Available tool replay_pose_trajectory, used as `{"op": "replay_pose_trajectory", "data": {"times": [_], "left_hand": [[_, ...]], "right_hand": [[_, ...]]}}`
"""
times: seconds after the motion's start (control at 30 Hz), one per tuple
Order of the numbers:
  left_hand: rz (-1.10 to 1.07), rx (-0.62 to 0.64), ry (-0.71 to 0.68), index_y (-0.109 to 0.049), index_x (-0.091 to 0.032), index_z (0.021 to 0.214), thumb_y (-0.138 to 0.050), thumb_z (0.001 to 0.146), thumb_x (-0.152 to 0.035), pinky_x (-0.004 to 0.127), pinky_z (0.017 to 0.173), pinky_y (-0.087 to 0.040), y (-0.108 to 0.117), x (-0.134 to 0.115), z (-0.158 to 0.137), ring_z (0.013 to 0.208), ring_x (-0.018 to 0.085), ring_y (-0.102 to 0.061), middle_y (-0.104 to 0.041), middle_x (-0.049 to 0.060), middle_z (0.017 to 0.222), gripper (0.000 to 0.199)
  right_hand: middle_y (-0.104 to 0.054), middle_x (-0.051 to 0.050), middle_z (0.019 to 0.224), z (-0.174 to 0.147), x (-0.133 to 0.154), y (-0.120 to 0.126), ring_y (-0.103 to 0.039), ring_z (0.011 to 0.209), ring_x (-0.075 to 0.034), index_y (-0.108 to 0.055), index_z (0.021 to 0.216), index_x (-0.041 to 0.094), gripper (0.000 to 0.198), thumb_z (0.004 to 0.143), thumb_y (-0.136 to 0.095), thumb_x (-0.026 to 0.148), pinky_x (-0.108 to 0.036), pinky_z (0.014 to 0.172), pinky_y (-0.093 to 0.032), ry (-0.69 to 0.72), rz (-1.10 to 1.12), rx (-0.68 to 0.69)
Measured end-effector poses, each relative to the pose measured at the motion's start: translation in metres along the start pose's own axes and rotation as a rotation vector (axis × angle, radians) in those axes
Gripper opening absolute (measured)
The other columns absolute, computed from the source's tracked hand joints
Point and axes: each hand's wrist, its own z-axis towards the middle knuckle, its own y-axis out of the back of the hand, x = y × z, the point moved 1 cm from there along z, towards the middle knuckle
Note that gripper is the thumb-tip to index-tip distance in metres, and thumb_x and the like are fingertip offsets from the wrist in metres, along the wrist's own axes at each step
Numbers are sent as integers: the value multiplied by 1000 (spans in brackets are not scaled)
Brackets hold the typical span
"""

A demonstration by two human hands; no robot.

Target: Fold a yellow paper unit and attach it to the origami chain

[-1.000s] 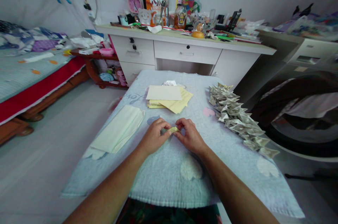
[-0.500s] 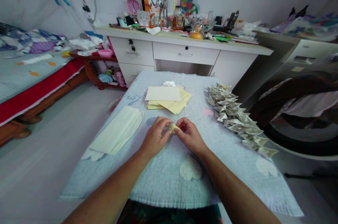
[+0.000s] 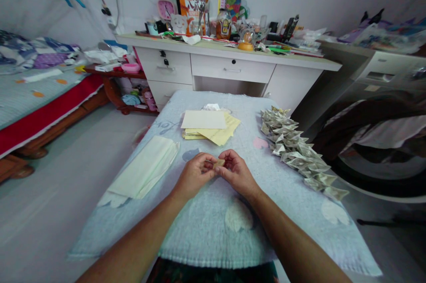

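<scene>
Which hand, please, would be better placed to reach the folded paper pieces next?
Probably the right hand: the folded pieces lie on its side of the cloth, while the left hand is farther. Both hold a small paper piece.

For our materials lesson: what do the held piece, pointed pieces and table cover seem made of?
Held piece: perhaps paper, from its matt yellowish face; partly hidden.
Pointed pieces: probably folded paper, matt; sharp creases show.
Table cover: apparently soft, matt cloth; puckered edge.

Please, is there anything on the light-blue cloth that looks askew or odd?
Slightly: one yellow sheet juts from beneath the pale sheet, out of line with the pile; a crumpled white piece lies behind it. No spill shows.
</scene>
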Motion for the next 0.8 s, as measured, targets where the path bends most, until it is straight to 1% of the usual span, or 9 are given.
{"op": "replay_pose_trajectory", "data": {"times": [0.07, 0.17, 0.33, 0.43, 0.5, 0.6, 0.7, 0.8], "left_hand": [[-137, 18, 83, -57, -18, 93, -72, 71, -28, 29, 73, -53, -1, 4, 0, 80, 16, -66, -68, 4, 90, 28], [-251, 40, 165, -56, -18, 93, -74, 68, -26, 28, 73, -52, -1, 7, 0, 77, 16, -67, -70, 2, 84, 32], [-359, 56, 211, -55, -17, 93, -76, 66, -23, 25, 69, -50, -1, 3, 0, 71, 13, -66, -70, 0, 79, 35], [-392, 63, 228, -56, -16, 95, -76, 66, -21, 23, 66, -49, 0, 2, 1, 67, 12, -65, -70, -1, 74, 36], [-397, 70, 223, -56, -16, 97, -75, 67, -20, 22, 66, -48, 1, 2, 1, 66, 11, -65, -69, -1, 74, 36], [-391, 70, 197, -56, -16, 100, -74, 70, -21, 22, 67, -49, 0, 3, 1, 69, 11, -66, -69, 1, 79, 36], [-383, 62, 171, -57, -16, 99, -73, 71, -23, 24, 70, -50, -2, 4, 1, 73, 12, -66, -69, 2, 85, 33], [-376, 50, 147, -58, -15, 96, -71, 73, -23, 24, 69, -51, -4, 4, 1, 72, 12, -66, -68, 3, 86, 27]], "right_hand": [[-52, 4, 73, 0, 0, 0, -51, 65, -11, -48, 91, 23, 32, 75, -71, 38, -24, 63, -41, 8, 18, -12], [-53, 4, 73, 0, -2, 2, -52, 65, -11, -46, 87, 23, 31, 75, -72, 37, -25, 63, -42, 15, 58, -27], [-55, 3, 74, 0, -3, 4, -54, 68, -12, -46, 86, 22, 30, 76, -73, 33, -25, 66, -43, 46, 93, -25], [-56, 2, 77, -1, -2, 5, -55, 71, -12, -47, 86, 22, 28, 77, -72, 31, -26, 68, -44, 73, 69, -14], [-56, 2, 77, -2, 0, 5, -55, 71, -12, -48, 86, 22, 24, 79, -70, 30, -26, 68, -44, 95, 15, -13], [-54, 2, 77, -3, 5, 5, -53, 70, -12, -50, 88, 22, 18, 80, -66, 26, -26, 66, -44, 140, -124, -39], [-52, 0, 82, -4, 9, 4, -51, 72, -13, -53, 92, 22, 15, 80, -62, 19, -26, 66, -44, 225, -297, -72], [-51, -2, 88, -5, 12, 3, -51, 76, -13, -57, 92, 22, 14, 80, -58, 14, -26, 67, -44, 314, -437, -62]]}}
